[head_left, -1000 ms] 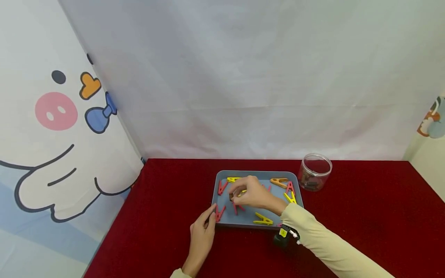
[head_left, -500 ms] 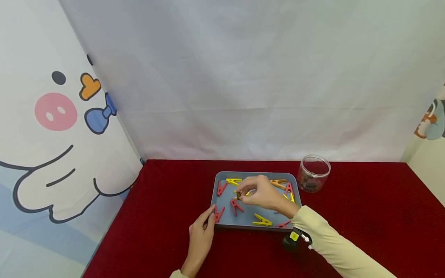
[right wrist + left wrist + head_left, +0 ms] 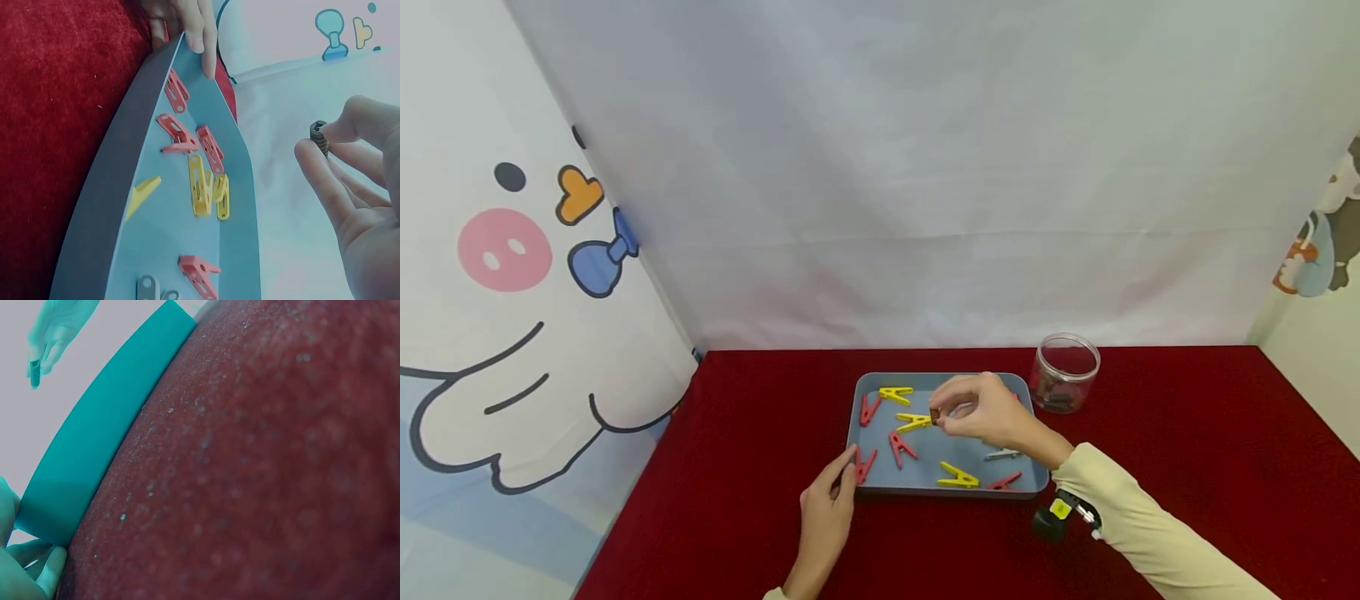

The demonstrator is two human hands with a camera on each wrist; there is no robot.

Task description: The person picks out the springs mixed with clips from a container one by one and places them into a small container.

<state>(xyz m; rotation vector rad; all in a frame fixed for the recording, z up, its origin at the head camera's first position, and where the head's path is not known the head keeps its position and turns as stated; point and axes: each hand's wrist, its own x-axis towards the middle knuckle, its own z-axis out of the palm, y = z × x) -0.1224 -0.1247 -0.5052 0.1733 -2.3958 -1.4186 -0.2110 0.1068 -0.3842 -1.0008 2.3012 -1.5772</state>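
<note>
My right hand (image 3: 988, 410) pinches a small dark threaded insert (image 3: 319, 139) between thumb and fingertips, above the middle of a grey-blue tray (image 3: 928, 461). Its spiral ridges and hollow end show in the right wrist view. At the tray's front left corner, my left hand (image 3: 826, 510) grips the rim, with fingers on both sides of the wall. Red clothespins (image 3: 902, 448) and yellow clothespins (image 3: 958, 476) lie scattered in the tray. A pale grey clothespin (image 3: 1002, 454) is partly covered by the right hand.
A clear round jar (image 3: 1065, 375) without a lid stands behind the tray's right end, with dark small pieces at its bottom. Dark red cloth (image 3: 760, 433) covers the table. A white curtain (image 3: 880, 167) hangs along the back edge.
My right hand has moved right across the tray with the threaded insert, uncovering the red and yellow clothespins beneath. My left hand keeps to the tray corner. The head view has shifted slightly.
</note>
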